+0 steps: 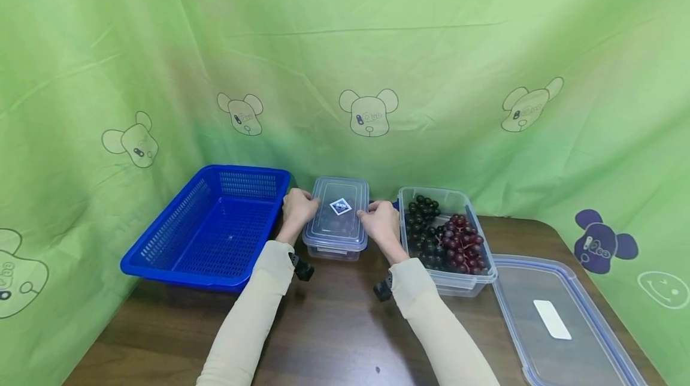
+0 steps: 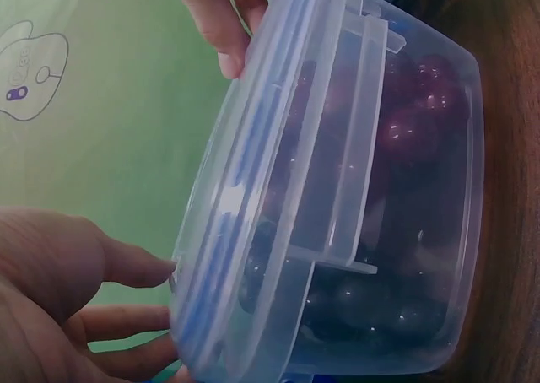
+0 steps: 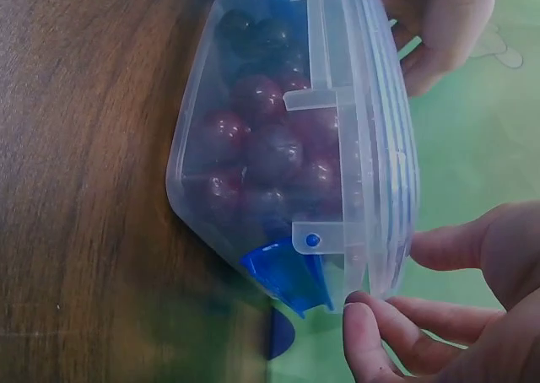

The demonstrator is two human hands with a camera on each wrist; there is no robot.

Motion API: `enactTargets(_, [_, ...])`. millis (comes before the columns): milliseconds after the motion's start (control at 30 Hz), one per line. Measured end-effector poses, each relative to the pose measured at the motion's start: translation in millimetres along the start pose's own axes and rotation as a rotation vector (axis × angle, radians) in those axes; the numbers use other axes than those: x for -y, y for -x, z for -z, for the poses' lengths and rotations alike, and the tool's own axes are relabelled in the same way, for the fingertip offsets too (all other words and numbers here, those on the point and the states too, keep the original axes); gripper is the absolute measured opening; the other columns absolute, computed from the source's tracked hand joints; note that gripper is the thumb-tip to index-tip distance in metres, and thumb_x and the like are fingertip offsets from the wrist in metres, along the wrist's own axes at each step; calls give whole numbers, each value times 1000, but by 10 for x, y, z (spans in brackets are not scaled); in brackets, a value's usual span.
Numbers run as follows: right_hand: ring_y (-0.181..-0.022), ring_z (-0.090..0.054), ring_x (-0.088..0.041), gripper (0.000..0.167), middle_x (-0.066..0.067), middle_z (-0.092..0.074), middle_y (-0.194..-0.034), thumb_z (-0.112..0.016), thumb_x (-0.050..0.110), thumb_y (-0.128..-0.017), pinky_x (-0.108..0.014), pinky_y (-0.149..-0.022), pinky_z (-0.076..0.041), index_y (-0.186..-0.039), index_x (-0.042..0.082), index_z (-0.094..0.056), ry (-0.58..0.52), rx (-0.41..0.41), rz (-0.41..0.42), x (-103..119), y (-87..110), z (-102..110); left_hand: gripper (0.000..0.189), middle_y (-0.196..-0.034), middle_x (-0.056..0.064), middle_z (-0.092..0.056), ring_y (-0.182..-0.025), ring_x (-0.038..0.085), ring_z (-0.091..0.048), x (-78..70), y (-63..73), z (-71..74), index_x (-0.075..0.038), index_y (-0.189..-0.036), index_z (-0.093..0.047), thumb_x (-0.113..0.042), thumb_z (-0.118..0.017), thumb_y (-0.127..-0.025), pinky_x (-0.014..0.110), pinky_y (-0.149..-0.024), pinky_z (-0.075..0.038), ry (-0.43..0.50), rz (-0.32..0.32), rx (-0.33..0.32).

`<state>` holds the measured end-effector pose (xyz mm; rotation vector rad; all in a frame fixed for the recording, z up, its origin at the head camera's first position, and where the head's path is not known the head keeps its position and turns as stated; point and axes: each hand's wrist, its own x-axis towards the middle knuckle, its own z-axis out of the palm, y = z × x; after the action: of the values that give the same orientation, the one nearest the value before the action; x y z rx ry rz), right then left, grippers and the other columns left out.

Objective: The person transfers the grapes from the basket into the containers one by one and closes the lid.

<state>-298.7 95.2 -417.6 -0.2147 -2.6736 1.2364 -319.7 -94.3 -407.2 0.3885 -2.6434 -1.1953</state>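
A small clear plastic food container [image 3: 190,159] stands on the table, with dark and red grapes [image 3: 274,151] showing through its wall. On top lies its clear lid [image 1: 326,230] with a blue seal line and a diamond sticker. My left hand [image 1: 298,211] pinches the lid's left edge, thumb above and fingers at the side. Opposite it, my right hand [image 1: 381,221] pinches the right edge, thumb on top and fingers by the rim. A blue latch [image 3: 287,273] hangs swung down near the right fingers.
At left stands a blue plastic basket [image 1: 162,263]. To the right, a larger clear container [image 1: 458,282] holds black grapes [image 1: 423,218] and red grapes [image 1: 462,245]. A large clear lid [image 1: 544,281] lies at the table's right edge. A green curtain [image 1: 345,44] hangs behind the table.
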Motion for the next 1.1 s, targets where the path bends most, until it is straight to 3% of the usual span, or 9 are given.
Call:
enactTargets(267, [-111, -73, -39, 34, -21, -78, -118, -75, 27, -94, -53, -96, -57, -116, 1, -77, 31, 29, -21, -18, -16, 0, 25, -121, 15, -77, -116, 36, -70, -3, -15, -44, -7, -109, -80, -26, -73, -94, 49, -101, -57, 15, 47, 19])
enactTargets(667, [-105, -74, -37, 34, -18, -78, -118, -74, 31, -96, -52, -90, -58, -117, 5, -77, 85, 45, -5, -52, -32, -39, 21, -115, 15, -77, -112, 36, -70, 29, 6, -55, -5, -100, -78, -24, -72, -94, 49, -98, -57, -3, 63, 14])
enactTargets(833, [-107, -74, -37, 35, -17, -78, -119, -75, 32, -95, -53, -90, -57, -118, 6, -78, 85, 43, -9, -47, -20, -31, 24, -119, 17, -77, -115, 39, -70, 66, -1, -81, -4, -105, -79, -25, -73, -95, 50, -101, -56, -8, 64, 20])
enactTargets(1100, [-108, -73, -38, 33, -19, -78, -118, -75, 31, -95, -53, -93, -56, -115, 5, -78, 69, 59, -34, -52, -26, -34, 20, -114, 17, -78, -110, 37, -72, 81, -11, -111, -5, -97, -80, -23, -73, -95, 50, -98, -57, -17, 65, 26])
